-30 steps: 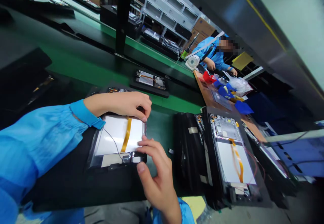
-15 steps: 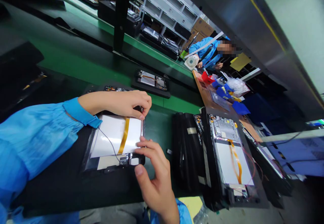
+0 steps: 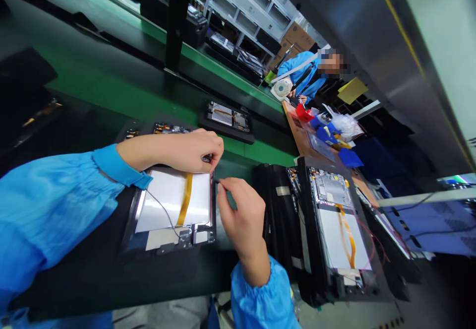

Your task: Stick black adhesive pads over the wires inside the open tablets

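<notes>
An opened tablet lies on the dark mat before me, its inside facing up. A white battery fills its middle, with an orange flat cable across it and a thin black wire over it. My left hand rests at the tablet's top end, fingers curled down and closed; what they grip is hidden. Beside the tablet's right edge, my right hand is closed in a pinch, with a small dark bit at its fingertips, too small to name.
Padded black holders stand at the right, and another opened tablet leans there. One more opened tablet lies on the green bench behind. A person in blue sits at a wooden table with blue bins.
My right hand has lifted off the tablet's lower right corner, moved up and right, and closed from spread fingers into a pinch. My left hand stays at the top end, fingers curled tighter.
</notes>
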Motion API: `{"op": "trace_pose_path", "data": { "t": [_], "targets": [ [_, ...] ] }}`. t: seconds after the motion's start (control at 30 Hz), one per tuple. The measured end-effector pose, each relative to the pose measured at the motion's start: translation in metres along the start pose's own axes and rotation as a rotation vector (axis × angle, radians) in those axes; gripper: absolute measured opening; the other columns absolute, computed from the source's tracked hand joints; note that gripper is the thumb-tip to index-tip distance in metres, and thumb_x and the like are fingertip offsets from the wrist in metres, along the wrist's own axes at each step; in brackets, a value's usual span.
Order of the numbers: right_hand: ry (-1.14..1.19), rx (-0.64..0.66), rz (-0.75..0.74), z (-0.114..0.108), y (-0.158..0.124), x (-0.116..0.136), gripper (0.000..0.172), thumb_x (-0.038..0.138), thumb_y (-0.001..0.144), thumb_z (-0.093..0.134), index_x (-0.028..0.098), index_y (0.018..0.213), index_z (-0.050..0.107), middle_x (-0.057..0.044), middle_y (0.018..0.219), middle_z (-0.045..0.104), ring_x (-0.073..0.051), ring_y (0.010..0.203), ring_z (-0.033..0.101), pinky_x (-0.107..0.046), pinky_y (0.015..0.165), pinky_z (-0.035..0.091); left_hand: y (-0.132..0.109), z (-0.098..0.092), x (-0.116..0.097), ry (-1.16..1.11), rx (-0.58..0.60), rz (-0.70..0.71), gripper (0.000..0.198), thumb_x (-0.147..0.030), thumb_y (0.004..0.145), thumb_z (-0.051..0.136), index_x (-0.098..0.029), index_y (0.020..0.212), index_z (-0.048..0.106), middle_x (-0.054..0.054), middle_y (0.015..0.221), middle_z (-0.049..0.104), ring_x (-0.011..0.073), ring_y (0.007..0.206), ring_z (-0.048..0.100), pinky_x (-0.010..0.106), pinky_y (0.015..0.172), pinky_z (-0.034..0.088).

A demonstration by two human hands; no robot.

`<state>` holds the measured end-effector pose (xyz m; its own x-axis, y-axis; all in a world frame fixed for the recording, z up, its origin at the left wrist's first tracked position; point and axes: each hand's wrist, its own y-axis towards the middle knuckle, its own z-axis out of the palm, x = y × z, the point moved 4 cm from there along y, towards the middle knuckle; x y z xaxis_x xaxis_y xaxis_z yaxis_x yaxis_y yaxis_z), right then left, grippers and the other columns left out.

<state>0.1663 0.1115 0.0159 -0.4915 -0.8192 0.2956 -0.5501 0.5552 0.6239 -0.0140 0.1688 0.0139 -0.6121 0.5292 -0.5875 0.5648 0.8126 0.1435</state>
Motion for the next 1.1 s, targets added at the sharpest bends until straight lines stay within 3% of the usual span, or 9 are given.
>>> {"op": "trace_pose_path", "data": {
  "t": [0.23, 0.47, 0.8, 1.1],
  "targets": [
    [-0.142, 0.064, -0.083, 0.007, 0.000, 0.006, 0.026, 0.014, 0.103, 0.054, 0.018, 0.088, 0.074, -0.009, 0.089, 0.080, -0.020, 0.079, 0.075, -0.033, 0.073, 0.060, 0.001, 0.002, 0.002, 0.006, -0.017, -0.005, 0.012, -0.015, 0.081, 0.061, -0.021, 0.071, 0.064, 0.001, 0.091, 0.069, 0.0228, 0.102, 0.058, 0.034, 0.095, 0.035],
    [-0.112, 0.197, -0.140, 0.001, -0.004, 0.014, 0.025, 0.013, 0.104, 0.052, 0.015, 0.105, 0.077, -0.015, 0.104, 0.080, -0.025, 0.090, 0.076, -0.038, 0.077, 0.065, 0.001, 0.002, 0.002, 0.014, -0.022, -0.002, 0.012, -0.017, 0.082, 0.062, -0.021, 0.071, 0.063, 0.002, 0.093, 0.069, 0.0230, 0.103, 0.058, 0.034, 0.094, 0.036],
    [-0.109, 0.055, -0.070, -0.009, 0.011, 0.007, 0.022, 0.008, 0.101, 0.055, 0.016, 0.100, 0.075, -0.011, 0.098, 0.081, -0.021, 0.089, 0.078, -0.033, 0.082, 0.067, 0.000, 0.001, 0.002, 0.012, -0.029, 0.007, 0.010, -0.018, 0.082, 0.062, -0.021, 0.073, 0.065, 0.001, 0.092, 0.070, 0.0222, 0.101, 0.059, 0.033, 0.093, 0.036],
    [-0.091, 0.256, -0.172, -0.002, -0.001, 0.013, 0.026, 0.009, 0.101, 0.054, 0.011, 0.110, 0.078, -0.019, 0.113, 0.080, -0.028, 0.104, 0.078, -0.042, 0.090, 0.069, 0.000, 0.001, 0.003, 0.017, -0.064, 0.052, 0.011, -0.021, 0.082, 0.061, -0.021, 0.072, 0.065, 0.002, 0.092, 0.071, 0.0217, 0.099, 0.059, 0.033, 0.091, 0.037]
  ]
}}
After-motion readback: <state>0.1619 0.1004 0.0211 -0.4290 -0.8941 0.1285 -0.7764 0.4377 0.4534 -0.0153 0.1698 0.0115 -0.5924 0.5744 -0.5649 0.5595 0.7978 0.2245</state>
